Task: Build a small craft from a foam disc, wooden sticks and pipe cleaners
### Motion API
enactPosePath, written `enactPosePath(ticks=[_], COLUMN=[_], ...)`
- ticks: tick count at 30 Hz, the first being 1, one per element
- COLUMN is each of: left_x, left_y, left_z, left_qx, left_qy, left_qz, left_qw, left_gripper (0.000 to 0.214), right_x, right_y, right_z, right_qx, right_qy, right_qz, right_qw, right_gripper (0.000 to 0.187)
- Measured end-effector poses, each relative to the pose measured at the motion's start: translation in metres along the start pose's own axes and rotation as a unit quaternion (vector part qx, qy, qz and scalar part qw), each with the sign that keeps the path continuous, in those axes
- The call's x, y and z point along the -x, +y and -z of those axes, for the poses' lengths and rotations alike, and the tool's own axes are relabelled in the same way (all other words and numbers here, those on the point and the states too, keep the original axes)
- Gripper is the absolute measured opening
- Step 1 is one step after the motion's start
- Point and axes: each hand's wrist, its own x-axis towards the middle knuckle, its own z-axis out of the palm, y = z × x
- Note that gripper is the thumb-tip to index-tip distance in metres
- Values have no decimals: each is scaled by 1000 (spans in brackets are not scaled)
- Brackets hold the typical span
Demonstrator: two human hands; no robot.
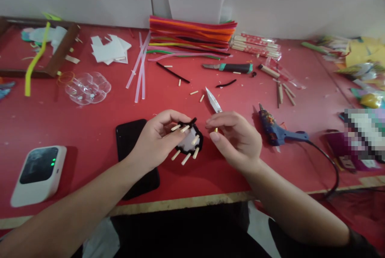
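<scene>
My left hand [161, 135] is closed on a small craft piece [189, 139]. It has a pale centre, a fuzzy black pipe-cleaner rim, and several short wooden sticks standing out around it. Just to its right, my right hand [234, 139] has thumb and fingers drawn together. A tiny yellowish bit [215, 130] shows between them, too small to name. Beyond these fingers lies a pointed metal blade [213, 99], its lower part hidden by the hand. Cut stick pieces [194, 92] and black pipe-cleaner lengths [173, 72] are scattered past the hands.
On the red table [186, 189] a blue glue gun [276, 129] trails its cord at right. Beside my left forearm are a black phone [129, 133] and a white device [39, 173]. Farther back lie a utility knife [230, 67], colourful pipe cleaners [192, 35] and a clear palette [88, 87].
</scene>
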Motion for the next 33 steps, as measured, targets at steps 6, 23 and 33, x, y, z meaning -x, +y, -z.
enactPosePath(ticks=[6, 23, 33], left_x=[1, 1, 1], left_y=[4, 4, 7], left_z=[-2, -2, 0], left_qx=[-72, -117, -71], left_qy=[-11, -24, -94], left_qz=[13, -3, 55], left_qw=[997, 993, 992], left_gripper=[10, 12, 14], right_x=[0, -15, -11], right_y=[4, 22, 4], right_z=[-5, 17, 6], right_qx=[-65, 24, 23], right_qy=[86, 154, -84], right_qz=[-124, -97, 58], right_qw=[986, 983, 995], right_gripper=[12, 13, 14])
